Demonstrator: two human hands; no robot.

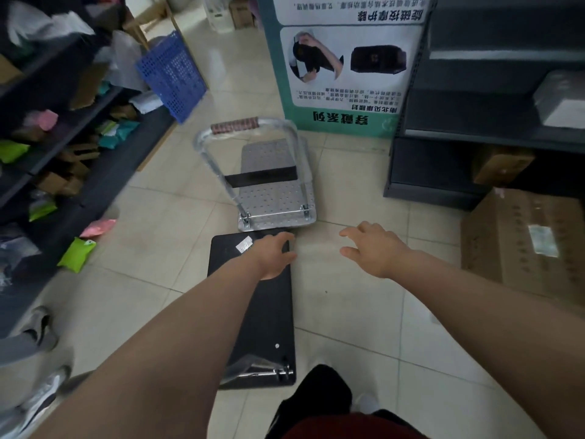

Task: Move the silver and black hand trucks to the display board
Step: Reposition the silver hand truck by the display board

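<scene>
Left hand [274,255] clamps black hand truck's [253,312] front edge, just behind silver hand truck [275,188] (nearly at display board [342,58]); right hand [373,248] spread, empty. Push low, straight.

The perforated silver metal platform hand truck [275,191] stands on the pale tiled floor [348,312] just before the green-bordered printed display board [342,64], its looped handle upright at the near end. Directly nearer than that truck, end almost touching end, lies the flat black platform hand truck [253,312]. The left hand [274,255] rests on its far right corner; the right hand [373,248] hovers over the floor to the right. Left of the silver truck stand cluttered dark shelves [63,147], with a blue perforated plastic crate [172,76] leaning against them; right of it, a dark metal shelving unit [474,122] and a brown cardboard box [522,236].
</scene>
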